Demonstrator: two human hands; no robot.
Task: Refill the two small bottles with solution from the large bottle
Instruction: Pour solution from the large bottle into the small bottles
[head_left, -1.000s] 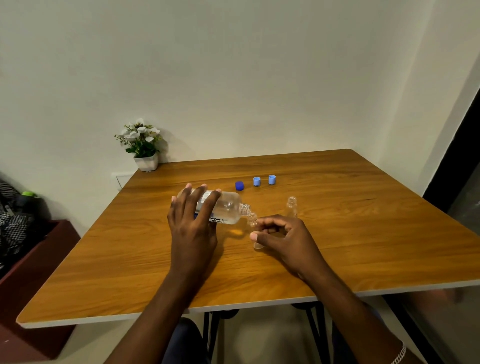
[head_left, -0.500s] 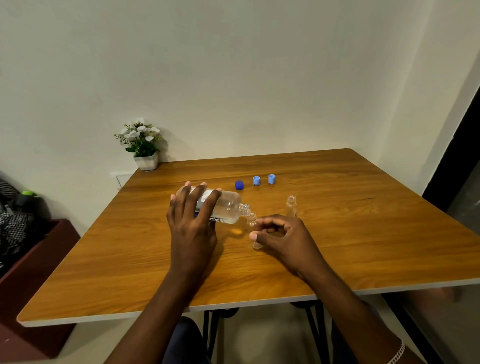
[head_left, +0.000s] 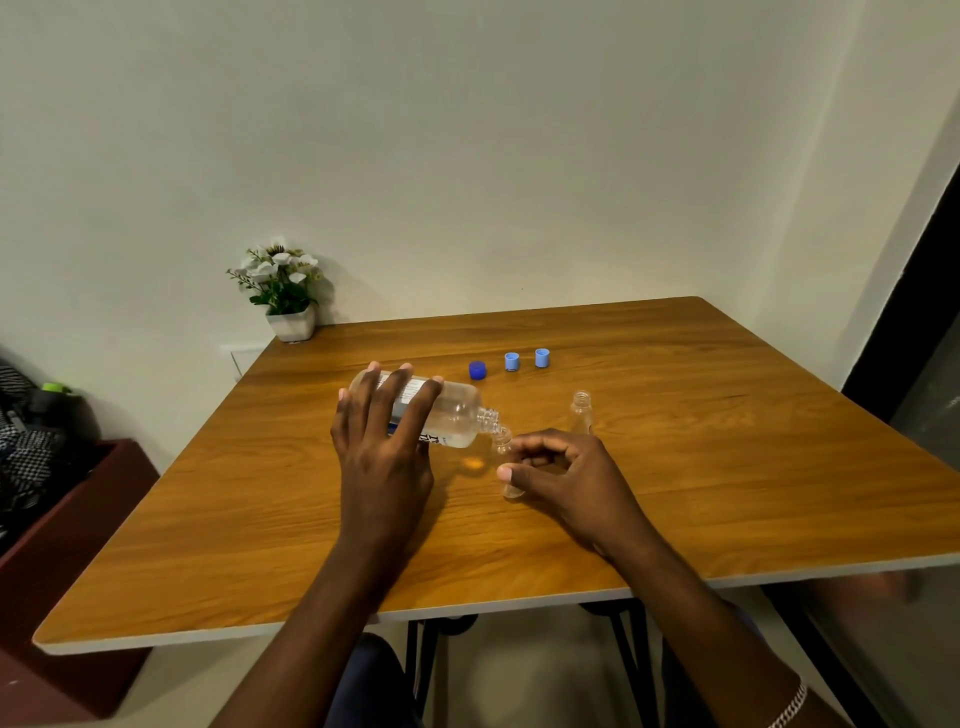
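My left hand grips the large clear bottle, tipped almost on its side with its open neck pointing right. That neck sits just over the mouth of a small clear bottle, which stands on the wooden table with my right hand wrapped around it. The fingers hide most of this small bottle. A second small clear bottle stands uncapped just behind my right hand.
A dark blue cap and two light blue caps lie in a row behind the bottles. A potted white-flower plant stands at the back left corner. A dark red box sits beside the table's left edge.
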